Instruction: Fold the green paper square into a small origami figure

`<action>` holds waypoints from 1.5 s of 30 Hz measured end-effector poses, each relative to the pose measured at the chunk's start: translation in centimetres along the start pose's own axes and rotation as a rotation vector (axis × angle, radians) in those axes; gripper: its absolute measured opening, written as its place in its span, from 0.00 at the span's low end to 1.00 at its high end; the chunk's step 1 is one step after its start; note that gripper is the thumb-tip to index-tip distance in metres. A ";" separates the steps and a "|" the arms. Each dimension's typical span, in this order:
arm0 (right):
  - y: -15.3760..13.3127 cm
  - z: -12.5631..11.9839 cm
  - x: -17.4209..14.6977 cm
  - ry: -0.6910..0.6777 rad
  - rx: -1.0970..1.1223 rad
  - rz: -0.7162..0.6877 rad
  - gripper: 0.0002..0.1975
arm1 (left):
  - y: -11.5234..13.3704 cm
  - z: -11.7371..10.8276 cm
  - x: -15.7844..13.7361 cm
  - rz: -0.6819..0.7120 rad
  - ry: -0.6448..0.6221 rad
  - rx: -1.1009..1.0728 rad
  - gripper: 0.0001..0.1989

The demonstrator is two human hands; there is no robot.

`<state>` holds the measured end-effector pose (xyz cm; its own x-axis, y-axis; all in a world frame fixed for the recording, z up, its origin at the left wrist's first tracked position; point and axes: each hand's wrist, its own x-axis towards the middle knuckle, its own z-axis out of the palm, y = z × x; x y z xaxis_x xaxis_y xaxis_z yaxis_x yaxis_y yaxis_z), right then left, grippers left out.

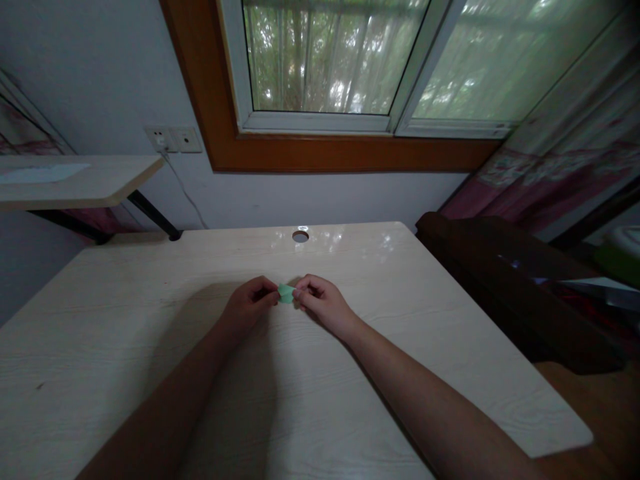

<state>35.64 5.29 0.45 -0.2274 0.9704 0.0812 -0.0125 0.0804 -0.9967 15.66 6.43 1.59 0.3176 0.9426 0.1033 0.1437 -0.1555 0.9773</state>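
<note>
A small piece of green paper (pixel 286 293), which looks folded, is held between my two hands near the middle of the desk. My left hand (pixel 250 300) pinches its left edge between thumb and fingers. On the opposite edge, my right hand (pixel 323 301) grips it the same way, thumb toward me. Fingertips cover both ends of the paper, so its full shape is hidden. Both hands are low over the pale wooden desk (pixel 350 400); whether they rest on it I cannot tell.
Behind the hands is a round cable hole (pixel 301 237) in the desktop. A raised shelf (pixel 100 193) on black legs stands at the back left, with a sheet on it. A plugged-in cable (pixel 185 190) hangs by the wall. Dark wooden furniture (pixel 500 287) borders the desk's right side.
</note>
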 end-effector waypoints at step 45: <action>0.1 -0.1 0.1 0.012 0.025 -0.007 0.10 | -0.6 -0.1 0.2 -0.001 -0.025 0.039 0.10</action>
<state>35.67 5.37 0.40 -0.2151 0.9726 0.0886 -0.0387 0.0821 -0.9959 15.57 6.69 1.08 0.3408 0.9351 0.0969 0.1806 -0.1663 0.9694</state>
